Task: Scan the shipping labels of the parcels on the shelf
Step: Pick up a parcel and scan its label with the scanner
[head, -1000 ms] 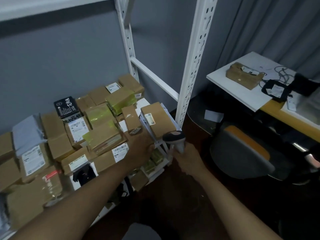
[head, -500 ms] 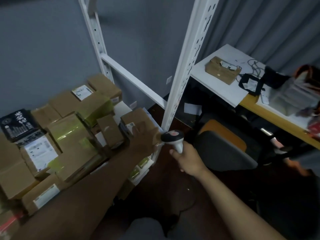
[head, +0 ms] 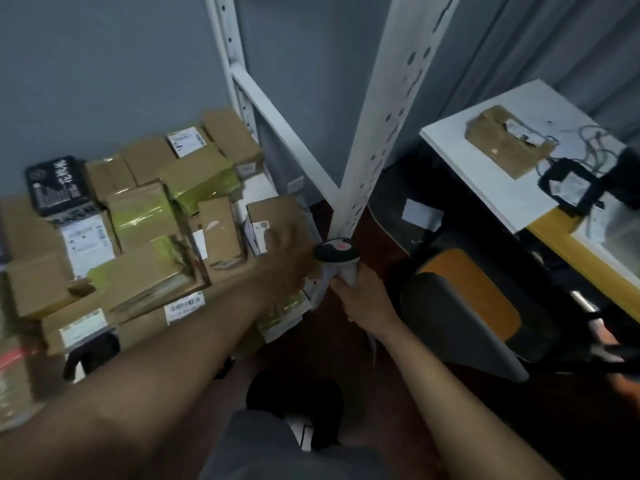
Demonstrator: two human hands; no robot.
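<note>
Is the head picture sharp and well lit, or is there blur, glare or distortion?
Head view: dim, flat light; motion blur smears the left hand and the shipping labels, so no text is readable; glare shines on the yellow-green tape; wide-angle distortion tilts the shelf post; the scanner is soft.

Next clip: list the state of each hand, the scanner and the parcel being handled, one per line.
left hand: on the front parcel, grip unclear through blur
right hand: wrapped round the scanner's handle
scanner: held upright, head toward the parcels
front parcel: closed, label showing at its edge
</note>
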